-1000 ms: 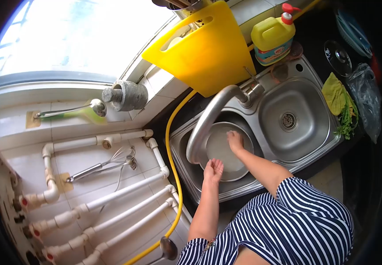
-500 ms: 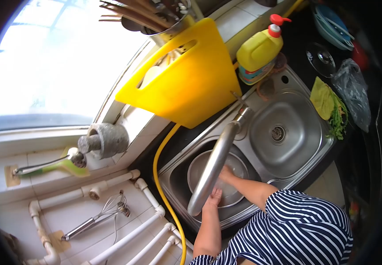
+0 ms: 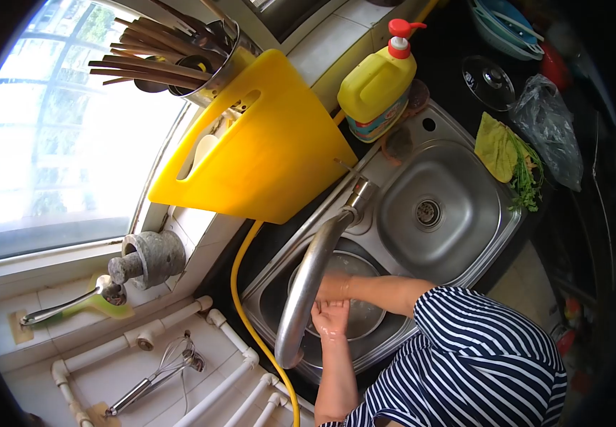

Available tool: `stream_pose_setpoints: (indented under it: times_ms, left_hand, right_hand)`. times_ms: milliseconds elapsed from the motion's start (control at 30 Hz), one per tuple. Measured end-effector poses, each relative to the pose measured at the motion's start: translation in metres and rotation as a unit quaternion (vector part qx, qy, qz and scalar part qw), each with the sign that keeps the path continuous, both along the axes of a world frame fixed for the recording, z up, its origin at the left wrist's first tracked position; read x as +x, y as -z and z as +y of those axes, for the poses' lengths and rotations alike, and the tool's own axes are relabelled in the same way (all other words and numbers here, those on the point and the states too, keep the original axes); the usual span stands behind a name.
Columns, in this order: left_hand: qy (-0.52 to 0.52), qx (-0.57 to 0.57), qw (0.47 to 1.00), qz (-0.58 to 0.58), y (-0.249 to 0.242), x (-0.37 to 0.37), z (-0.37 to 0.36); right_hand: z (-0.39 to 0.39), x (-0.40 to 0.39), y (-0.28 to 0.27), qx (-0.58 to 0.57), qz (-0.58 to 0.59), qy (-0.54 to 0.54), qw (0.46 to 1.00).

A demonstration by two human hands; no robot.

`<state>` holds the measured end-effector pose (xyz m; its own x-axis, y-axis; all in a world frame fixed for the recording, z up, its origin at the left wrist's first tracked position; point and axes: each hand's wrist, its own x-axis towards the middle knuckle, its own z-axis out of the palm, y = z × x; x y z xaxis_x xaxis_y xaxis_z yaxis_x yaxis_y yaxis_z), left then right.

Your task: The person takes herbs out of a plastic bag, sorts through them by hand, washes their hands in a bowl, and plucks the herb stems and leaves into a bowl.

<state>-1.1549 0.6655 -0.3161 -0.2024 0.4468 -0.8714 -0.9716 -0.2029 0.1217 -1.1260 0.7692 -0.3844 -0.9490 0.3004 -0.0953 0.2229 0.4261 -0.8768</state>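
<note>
My left hand is palm up, fingers extended and slightly curled, with nothing in it; its wrist looks wet. Just above it, my right hand is smeared by motion, and its fingers are partly hidden behind the faucet, so its grip cannot be made out. Both hands are over a round metal basin standing in the left sink bowl. Across the basin and in front of part of the hands runs the curved metal faucet spout.
A yellow cutting board leans beside a utensil holder. Behind the right sink bowl stands a yellow pump bottle. Green herbs, a yellow cloth and a plastic bag lie rightward. A yellow hose passes left.
The view has shifted, moving the sink leftward in the picture. My right hand has come out of the basin toward my left hand, which has turned palm up.
</note>
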Motion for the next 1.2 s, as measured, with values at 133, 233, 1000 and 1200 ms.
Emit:
stream_pose_setpoints:
  times_ms: [133,233,1000,1200]
  left_hand:
    - [0.032,-0.162,0.986,0.001,0.018,-0.009,-0.028]
    - [0.056,-0.174,0.983,-0.029,0.022,-0.006,-0.036]
    - [0.08,0.261,0.945,0.178,-0.027,0.007,-0.004]
    - [0.074,0.032,0.963,0.258,-0.085,0.046,0.031]
  right_hand:
    - [0.006,0.015,0.022,0.041,0.005,0.335,0.941]
    - [-0.054,0.007,0.073,-0.58,-0.091,0.376,0.717]
    - [-0.072,0.018,-0.103,-0.04,0.084,0.149,0.984]
    - [-0.043,0.007,-0.079,-0.12,-0.149,0.331,0.924]
